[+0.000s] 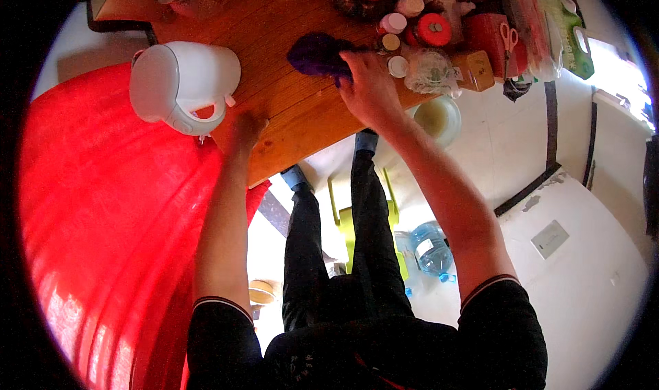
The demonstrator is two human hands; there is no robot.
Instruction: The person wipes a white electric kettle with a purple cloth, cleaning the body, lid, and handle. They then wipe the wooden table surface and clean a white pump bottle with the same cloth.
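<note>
My right hand [371, 89] is on a dark purple cloth [316, 55], its fingers and thumb gripping the cloth's right end. The cloth lies bunched on the brown wooden table [293, 117]. My left hand [246, 130] is blurred and rests at the table's near edge, just below a white electric kettle [206, 71]. Its fingers are too dark and smeared to make out. The kettle's handle points towards me, close to my left hand.
Jars, bottles, a clear plastic bag [430, 73] and pink-handled scissors [508, 37] crowd the table's right side. A bucket [437, 120] with pale contents stands below that edge. Red fabric [113, 194] spreads at left. A blue-tinted water bottle [431, 251] and green chair [347, 225] are below.
</note>
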